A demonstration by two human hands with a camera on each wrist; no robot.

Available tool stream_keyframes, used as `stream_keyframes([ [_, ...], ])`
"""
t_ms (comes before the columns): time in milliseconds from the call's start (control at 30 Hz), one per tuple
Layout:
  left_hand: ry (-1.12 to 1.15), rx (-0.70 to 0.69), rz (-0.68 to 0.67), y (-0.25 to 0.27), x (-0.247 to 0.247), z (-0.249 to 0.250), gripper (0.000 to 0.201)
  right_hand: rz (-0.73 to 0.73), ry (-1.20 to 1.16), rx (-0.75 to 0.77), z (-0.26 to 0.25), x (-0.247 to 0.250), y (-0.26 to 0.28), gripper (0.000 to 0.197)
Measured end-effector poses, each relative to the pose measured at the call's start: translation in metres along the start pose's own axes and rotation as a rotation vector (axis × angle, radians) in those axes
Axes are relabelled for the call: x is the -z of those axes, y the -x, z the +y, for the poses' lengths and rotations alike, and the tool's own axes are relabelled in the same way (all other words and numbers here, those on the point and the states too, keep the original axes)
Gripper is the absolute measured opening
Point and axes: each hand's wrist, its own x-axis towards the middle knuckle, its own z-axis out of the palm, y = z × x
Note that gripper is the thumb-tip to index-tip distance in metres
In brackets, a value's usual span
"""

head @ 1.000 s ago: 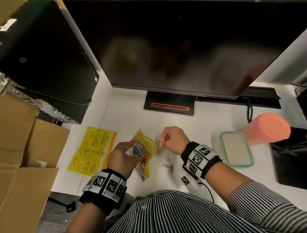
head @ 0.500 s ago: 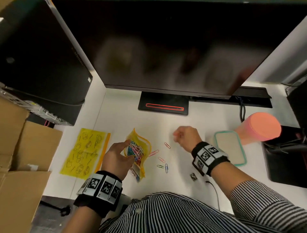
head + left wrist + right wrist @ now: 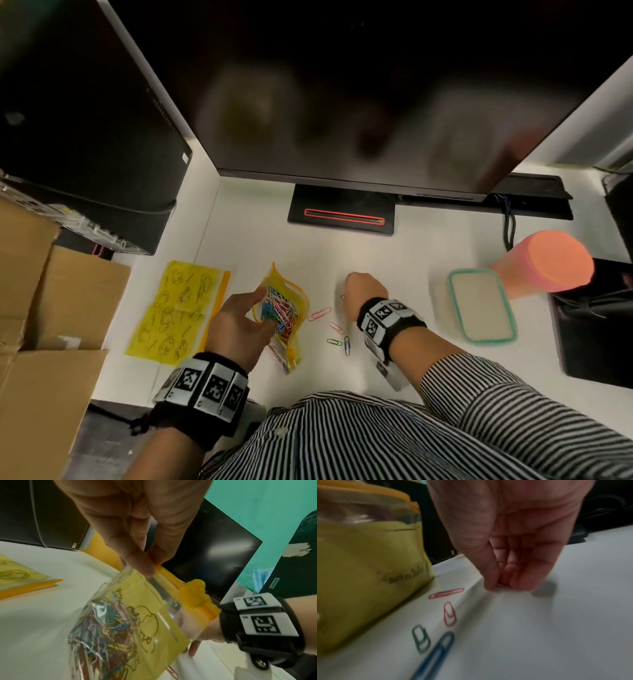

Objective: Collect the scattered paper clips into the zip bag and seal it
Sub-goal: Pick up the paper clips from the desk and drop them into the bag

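Since 0.5 s ago the right hand (image 3: 364,291) has dropped from above the desk to the surface, fingertips now down on a small paper clip (image 3: 499,585), further from the zip bag (image 3: 284,308) than a sec ago; bag and left hand (image 3: 236,325) sit approx where they were.

Zip bag is yellow w/ clear panels, mouth open, stuffed w/ many coloured clips, standing on the white desk (image 3: 394,260) in front of the person. Orange zip strip w/ slider (image 3: 195,595) runs along the top edge. Left hand holds it: thumb and fingers (image 3: 142,566) pinch the top edge by the strip, keeping the mouth agape.

Right hand's fingers are curled, thumb and forefinger narrow, pinching the small clip against the desk; its colour can't be told, too blurred.

Four loose clips lie between bag and right wrist: long pink clip (image 3: 319,313) nearest the bag, short red clip (image 3: 336,328), green clip (image 3: 334,342), blue clip (image 3: 347,345) just beside the green one.

Further out: second yellow zip bag (image 3: 174,308) flat on the left, monitor (image 3: 342,102) at the back, teal-rimmed lidded box (image 3: 481,305) and orange-lidded cup (image 3: 548,263) on the right, cardboard boxes (image 3: 41,308) off the desk to the left.
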Motion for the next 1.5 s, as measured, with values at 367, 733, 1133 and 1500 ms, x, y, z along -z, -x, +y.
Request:
stream_keyframes([
  [367, 0.037, 0.010, 0.007, -0.009, 0.000, -0.004, 0.048, -0.063, 0.069, 0.138, -0.005, -0.003, 0.003, 0.025],
  [733, 0.034, 0.001, 0.006, -0.007, 0.002, -0.004, 0.048, -0.076, 0.068, 0.367, -0.027, -0.026, 0.007, 0.019],
  [1133, 0.056, 0.013, 0.003, -0.007, 0.003, -0.003, 0.049, -0.061, -0.034, 0.237, -0.011, -0.019, 0.011, 0.016],
  [1500, 0.024, 0.000, -0.004, -0.004, -0.001, -0.005, 0.050, -0.071, 0.075, 0.143, -0.009, -0.038, 0.028, 0.024],
])
